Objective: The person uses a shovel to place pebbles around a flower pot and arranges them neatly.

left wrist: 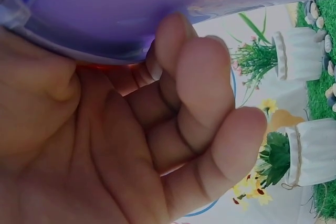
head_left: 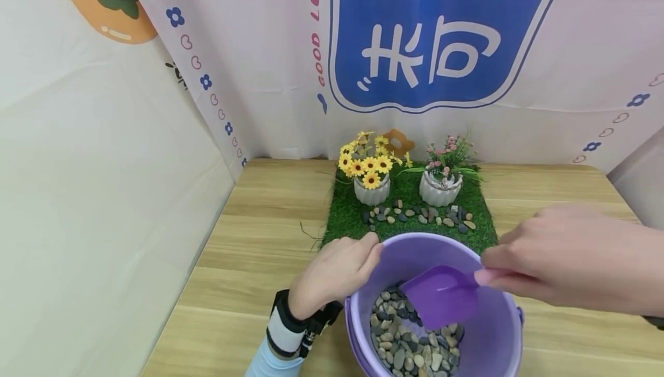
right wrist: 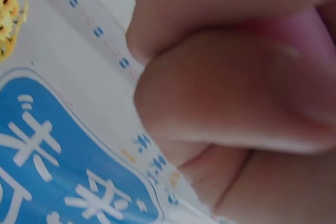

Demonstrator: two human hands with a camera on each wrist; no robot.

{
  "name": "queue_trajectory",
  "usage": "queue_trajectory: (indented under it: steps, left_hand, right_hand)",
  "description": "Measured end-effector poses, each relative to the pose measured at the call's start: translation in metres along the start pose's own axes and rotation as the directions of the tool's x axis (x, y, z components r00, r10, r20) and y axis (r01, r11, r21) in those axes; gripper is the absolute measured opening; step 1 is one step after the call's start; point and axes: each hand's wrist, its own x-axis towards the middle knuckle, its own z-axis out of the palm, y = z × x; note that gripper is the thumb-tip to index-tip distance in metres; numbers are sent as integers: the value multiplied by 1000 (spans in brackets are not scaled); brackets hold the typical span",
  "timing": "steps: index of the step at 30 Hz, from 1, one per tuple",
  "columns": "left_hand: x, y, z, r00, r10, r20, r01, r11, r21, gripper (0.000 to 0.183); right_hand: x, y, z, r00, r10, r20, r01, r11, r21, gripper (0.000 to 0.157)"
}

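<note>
A light purple bucket [head_left: 493, 331] stands at the front of the table with many grey and tan pebbles [head_left: 399, 348] on its bottom. My left hand [head_left: 336, 267] grips the bucket's left rim; in the left wrist view its curled fingers [left wrist: 205, 77] lie against the purple wall [left wrist: 115, 19]. With my right hand [head_left: 565, 259] I hold a small toy shovel [head_left: 443, 299] by its pink handle. Its purple blade is inside the bucket, over the pebbles, and hides some of them. In the right wrist view, fingers close around the pink handle [right wrist: 299, 35].
Behind the bucket lies a green turf mat [head_left: 344, 215] with a scattered band of pebbles [head_left: 430, 215]. Two white pots stand on it, one with yellow flowers [head_left: 370, 165], one with pink flowers [head_left: 446, 155]. A printed curtain [head_left: 280, 77] hangs behind the wooden table [head_left: 249, 250].
</note>
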Motion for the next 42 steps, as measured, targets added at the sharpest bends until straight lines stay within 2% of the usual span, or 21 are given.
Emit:
queue_trajectory:
  steps: [4,8,15,23,33,37,39,42]
  left_hand:
    - [0,0,-1,1000,6,4,-6,1000,-3,25]
    - [0,-1,-1,1000,9,6,-9,1000,-5,25]
    - [0,-1,0,1000,-5,24,6,999,-41,26]
    - [-1,-2,-1,1000,-9,28,10,999,-34,27]
    - [-1,-2,-2,1000,-8,23,9,999,-35,27]
    - [-1,-2,-2,1000,-13,27,14,999,-37,27]
    - [-1,-1,-2,1000,-13,27,14,999,-35,27]
    - [-1,-1,-2,1000,-10,24,10,1000,-24,27]
  right_hand:
    - [13,-3,12,995,1,99,-4,999,35,36]
    - [30,-7,28,977,-1,214,-14,998,68,32]
    - [53,-14,54,950,3,313,-3,1000,0,31]
    - [60,-14,69,958,23,286,-7,998,-56,34]
    - [70,-14,75,943,-4,333,34,996,-83,29]
    - [74,-15,72,926,21,376,21,994,-107,24]
    - [75,-15,70,928,37,371,9,993,-121,25]
    - [76,-13,67,946,53,321,-5,989,-149,28]
